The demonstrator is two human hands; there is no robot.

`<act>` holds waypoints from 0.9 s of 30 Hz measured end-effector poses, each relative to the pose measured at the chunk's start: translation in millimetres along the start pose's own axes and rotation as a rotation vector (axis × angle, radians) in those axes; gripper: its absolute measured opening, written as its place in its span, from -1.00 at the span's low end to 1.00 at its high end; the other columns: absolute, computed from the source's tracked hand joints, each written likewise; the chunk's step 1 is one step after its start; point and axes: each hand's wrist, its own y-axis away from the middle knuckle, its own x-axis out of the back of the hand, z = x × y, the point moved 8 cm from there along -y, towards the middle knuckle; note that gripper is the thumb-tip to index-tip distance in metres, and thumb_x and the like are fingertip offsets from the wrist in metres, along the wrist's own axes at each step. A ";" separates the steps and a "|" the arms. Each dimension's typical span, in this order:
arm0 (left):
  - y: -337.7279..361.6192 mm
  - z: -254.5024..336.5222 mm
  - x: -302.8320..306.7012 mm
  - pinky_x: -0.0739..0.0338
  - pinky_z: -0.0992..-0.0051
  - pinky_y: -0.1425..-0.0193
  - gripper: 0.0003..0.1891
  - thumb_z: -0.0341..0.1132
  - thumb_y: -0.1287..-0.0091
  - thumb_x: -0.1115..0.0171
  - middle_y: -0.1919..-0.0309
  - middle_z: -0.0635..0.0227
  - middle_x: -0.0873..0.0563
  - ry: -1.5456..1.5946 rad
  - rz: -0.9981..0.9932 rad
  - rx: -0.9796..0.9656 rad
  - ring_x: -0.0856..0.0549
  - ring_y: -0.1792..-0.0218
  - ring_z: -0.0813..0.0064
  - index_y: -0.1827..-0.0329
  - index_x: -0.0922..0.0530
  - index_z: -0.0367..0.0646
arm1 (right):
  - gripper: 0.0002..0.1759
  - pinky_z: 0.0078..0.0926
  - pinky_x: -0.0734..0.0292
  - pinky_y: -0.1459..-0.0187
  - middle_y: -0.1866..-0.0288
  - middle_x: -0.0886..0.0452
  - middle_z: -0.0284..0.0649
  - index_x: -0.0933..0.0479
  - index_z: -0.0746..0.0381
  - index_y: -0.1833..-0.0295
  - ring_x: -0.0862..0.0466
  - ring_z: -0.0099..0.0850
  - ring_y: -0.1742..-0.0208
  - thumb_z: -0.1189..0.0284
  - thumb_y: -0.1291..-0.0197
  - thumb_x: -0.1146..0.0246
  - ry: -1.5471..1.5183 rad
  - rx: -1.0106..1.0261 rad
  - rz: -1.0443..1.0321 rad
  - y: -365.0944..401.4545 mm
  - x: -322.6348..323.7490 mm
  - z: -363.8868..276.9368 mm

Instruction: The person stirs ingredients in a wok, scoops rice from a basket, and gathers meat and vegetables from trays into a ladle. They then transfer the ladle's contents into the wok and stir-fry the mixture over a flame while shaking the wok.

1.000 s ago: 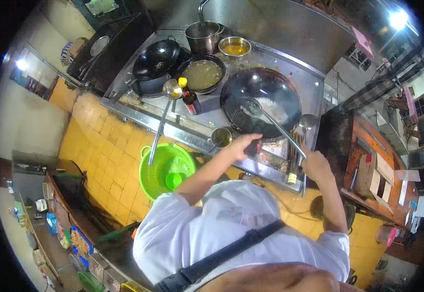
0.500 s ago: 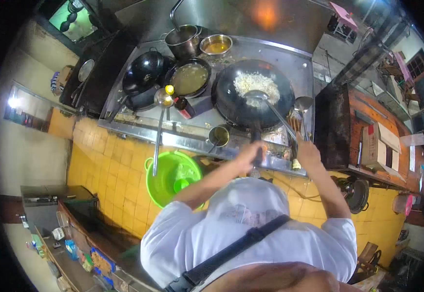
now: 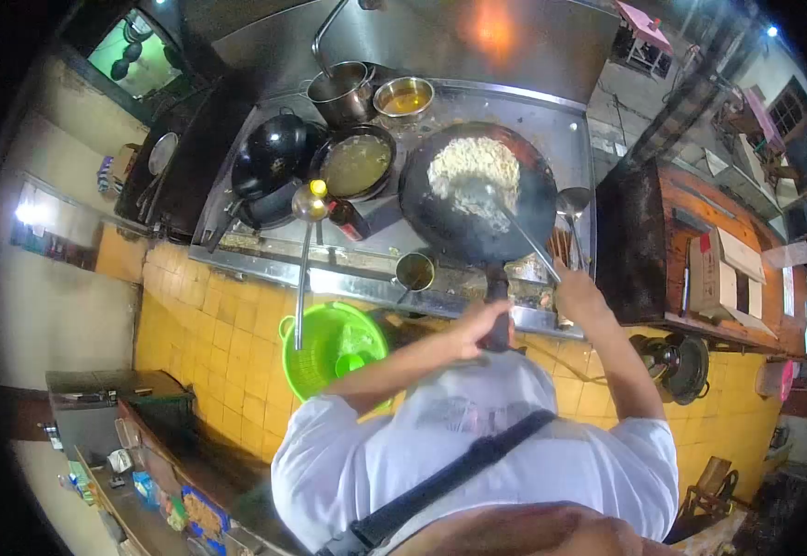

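Note:
My left hand (image 3: 479,331) is wrapped round the handle of a large black wok (image 3: 431,222) on the stove. In the wok lies a spread mound of white rice (image 3: 474,167), with faint steam over it. Closed round the shaft of a long metal ladle (image 3: 535,246) is my right hand (image 3: 581,295), to the right of the wok handle. The ladle's bowl rests at the near edge of the rice, blurred and partly hidden by it.
Left of the wok stand a pan of cloudy liquid (image 3: 357,165), a dark bottle (image 3: 349,221), another black wok (image 3: 269,156) and a tall pot (image 3: 341,96). A second ladle (image 3: 305,269) overhangs the stove edge above a green basket (image 3: 294,366). A cardboard box (image 3: 714,278) sits right.
The wok and my left hand have come closer to my body. The rice has shifted and spread wider, and the ladle has moved toward the near side of it.

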 end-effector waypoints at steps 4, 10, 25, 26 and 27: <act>-42.7 63.2 32.7 -0.51 0.49 0.46 -0.85 -0.25 -0.27 -0.12 0.53 0.39 -0.56 -0.058 -0.076 -0.179 -0.56 0.56 0.52 0.33 -0.50 -0.14 | -0.51 -0.18 -0.62 0.33 0.38 -0.60 0.12 -0.29 0.32 -0.23 -0.65 0.02 0.32 0.55 -0.12 0.00 0.077 0.076 -0.070 16.0 16.5 -19.5; 1.4 8.0 17.3 -0.48 0.44 0.53 -0.81 -0.24 -0.27 -0.14 0.60 0.33 -0.56 -0.064 0.069 -0.065 -0.54 0.63 0.48 0.32 -0.47 -0.20 | -0.43 -0.15 -0.58 0.26 0.32 -0.60 0.09 -0.31 0.19 -0.26 -0.64 0.01 0.27 0.53 -0.05 -0.10 0.106 -0.146 0.038 13.8 39.6 10.4; -144.9 59.6 121.5 -0.47 0.44 0.57 -0.85 -0.28 -0.22 -0.20 0.58 0.35 -0.58 -0.298 0.233 -0.533 -0.57 0.62 0.49 0.28 -0.46 -0.13 | -0.57 -0.05 -0.50 0.24 0.36 -0.56 0.21 -0.47 0.41 0.23 -0.63 0.02 0.34 0.22 -0.30 0.07 -0.273 -0.072 0.189 -128.0 -73.0 5.5; -141.5 60.4 119.5 -0.47 0.45 0.56 -0.86 -0.29 -0.22 -0.20 0.59 0.36 -0.57 -0.284 0.250 -0.519 -0.57 0.63 0.50 0.29 -0.46 -0.13 | -0.61 -0.04 -0.50 0.22 0.35 -0.57 0.20 -0.49 0.38 0.25 -0.62 0.04 0.31 0.26 -0.29 0.08 -0.177 0.032 0.251 -115.2 -55.4 -10.6; -138.7 63.1 117.5 -0.46 0.46 0.56 -0.86 -0.30 -0.23 -0.19 0.60 0.38 -0.57 -0.270 0.265 -0.506 -0.57 0.63 0.52 0.29 -0.46 -0.14 | -0.61 -0.04 -0.50 0.22 0.35 -0.57 0.20 -0.49 0.38 0.25 -0.62 0.04 0.31 0.26 -0.29 0.08 -0.174 0.040 0.256 -128.7 -70.8 -2.1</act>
